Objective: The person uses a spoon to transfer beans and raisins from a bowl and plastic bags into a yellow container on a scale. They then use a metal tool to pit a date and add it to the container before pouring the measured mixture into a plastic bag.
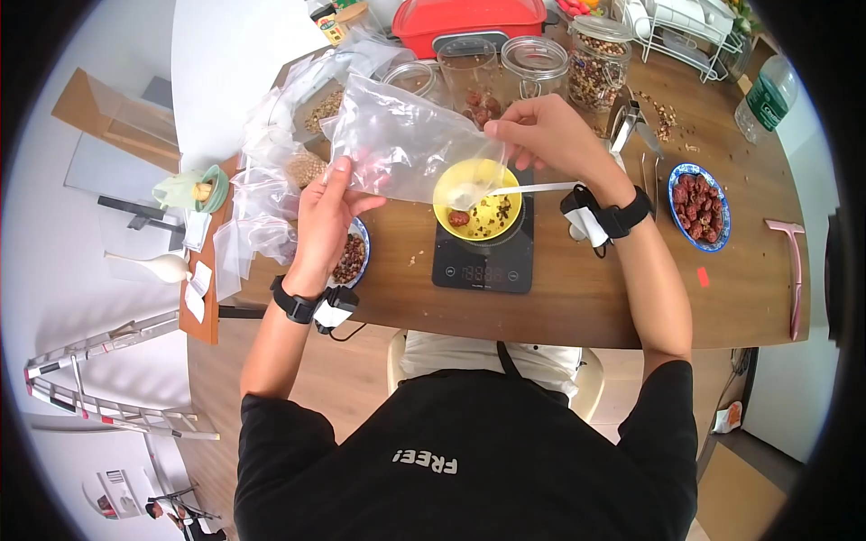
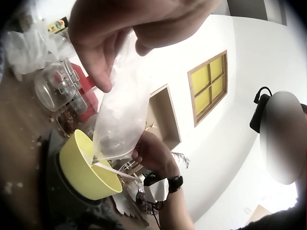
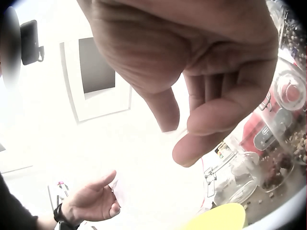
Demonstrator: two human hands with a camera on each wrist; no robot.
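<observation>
A clear plastic zip bag (image 1: 388,135) is stretched between both hands. My left hand (image 1: 327,216) holds its left edge between thumb and fingers, and my right hand (image 1: 552,135) pinches the opposite edge between thumb and fingertips. In the left wrist view the bag (image 2: 122,115) hangs down to the rim of the yellow bowl (image 2: 79,167). That bowl stands on a black kitchen scale (image 1: 469,276), with a reddish dried fruit and small dark and pale bits inside. A white spoon (image 1: 541,187) leans in it, its handle pointing right; the bag partly covers its head.
Behind the bowl are open glass jars (image 1: 534,68) and a filled jar (image 1: 599,68). Crumpled plastic bags (image 1: 271,180) lie at left, near a bowl of mixed beans (image 1: 352,257). At right are a blue-patterned bowl of red dates (image 1: 699,207), a pink peeler-shaped tool (image 1: 794,270) and a bottle (image 1: 767,99).
</observation>
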